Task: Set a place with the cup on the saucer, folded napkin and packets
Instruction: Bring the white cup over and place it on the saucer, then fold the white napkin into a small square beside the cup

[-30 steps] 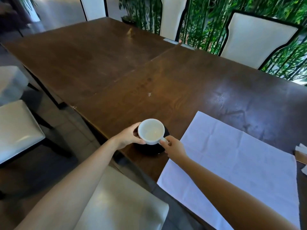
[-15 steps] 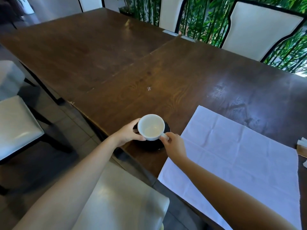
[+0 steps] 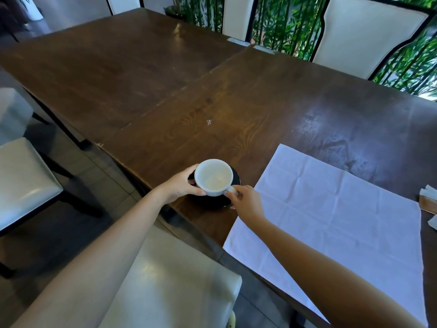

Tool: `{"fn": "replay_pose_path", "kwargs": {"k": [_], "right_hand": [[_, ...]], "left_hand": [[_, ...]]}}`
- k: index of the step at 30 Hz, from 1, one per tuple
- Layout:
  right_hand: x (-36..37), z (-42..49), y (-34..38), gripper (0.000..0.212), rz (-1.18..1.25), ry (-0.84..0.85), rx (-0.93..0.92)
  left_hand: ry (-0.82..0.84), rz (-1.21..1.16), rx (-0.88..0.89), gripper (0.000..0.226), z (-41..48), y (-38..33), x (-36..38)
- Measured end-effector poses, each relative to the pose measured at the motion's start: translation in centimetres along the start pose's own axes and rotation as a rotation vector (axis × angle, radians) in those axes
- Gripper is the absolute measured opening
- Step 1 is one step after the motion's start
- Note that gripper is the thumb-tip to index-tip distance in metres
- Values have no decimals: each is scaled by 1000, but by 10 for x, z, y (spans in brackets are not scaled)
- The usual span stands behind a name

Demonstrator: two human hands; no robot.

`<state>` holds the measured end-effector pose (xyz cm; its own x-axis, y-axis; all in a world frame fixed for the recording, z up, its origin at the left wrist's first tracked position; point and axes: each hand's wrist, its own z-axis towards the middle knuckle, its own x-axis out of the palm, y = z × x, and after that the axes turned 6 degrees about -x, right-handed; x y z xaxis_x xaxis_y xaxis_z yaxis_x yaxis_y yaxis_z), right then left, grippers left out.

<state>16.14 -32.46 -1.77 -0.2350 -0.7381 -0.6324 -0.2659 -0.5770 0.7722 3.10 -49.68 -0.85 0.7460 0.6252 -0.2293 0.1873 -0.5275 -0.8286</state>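
Observation:
An empty white cup (image 3: 214, 177) stands on a dark saucer (image 3: 212, 201) near the table's front edge. My left hand (image 3: 181, 187) wraps the cup's left side. My right hand (image 3: 247, 201) pinches the cup's handle at its right. A large white napkin (image 3: 331, 221) lies unfolded flat on the table to the right of the saucer, its near edge hanging over the table edge. Several packets (image 3: 429, 201), white and brown, lie at the far right, partly cut off by the frame.
The dark wooden table (image 3: 212, 91) stretches away to the left and back. White-cushioned chairs stand around it: one (image 3: 175, 282) just below my arms, one (image 3: 23, 181) at the left, two across the table (image 3: 369, 36). Bamboo plants fill the background.
The cup, held by both hands, has settled down onto the saucer. The view has shifted slightly; my hands keep the same grip.

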Motion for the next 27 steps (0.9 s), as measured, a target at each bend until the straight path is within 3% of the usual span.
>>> {"fn": "replay_pose_path", "kwargs": {"k": [5, 8, 11, 13, 15, 17, 19, 23, 27], "right_hand": [[-7, 4, -3, 34, -71, 53, -12], [-22, 3, -7, 40, -91, 51, 0], [-44, -5, -17, 40, -138, 72, 6], [-60, -19, -29, 39, -185, 87, 4], [-75, -39, -44, 40, -255, 106, -12], [-85, -65, -60, 44, -347, 149, 5], [-91, -97, -75, 51, -443, 189, 44], [-94, -163, -102, 70, -629, 287, 117], [-98, -207, -120, 96, -627, 393, 135]], "left_hand": [[-143, 231, -119, 107, -9, -20, -2], [-362, 518, 13, 85, -26, -37, 1], [-556, 644, 251, 51, -48, -55, 32], [-496, 630, 429, 37, -62, -60, 69], [-268, 637, 537, 34, -72, -53, 112], [-13, 785, 508, 45, -74, -36, 151], [135, 978, 451, 59, -72, -14, 180], [121, 1247, 528, 71, -77, 8, 207], [38, 1378, 709, 61, -81, 14, 215]]}}
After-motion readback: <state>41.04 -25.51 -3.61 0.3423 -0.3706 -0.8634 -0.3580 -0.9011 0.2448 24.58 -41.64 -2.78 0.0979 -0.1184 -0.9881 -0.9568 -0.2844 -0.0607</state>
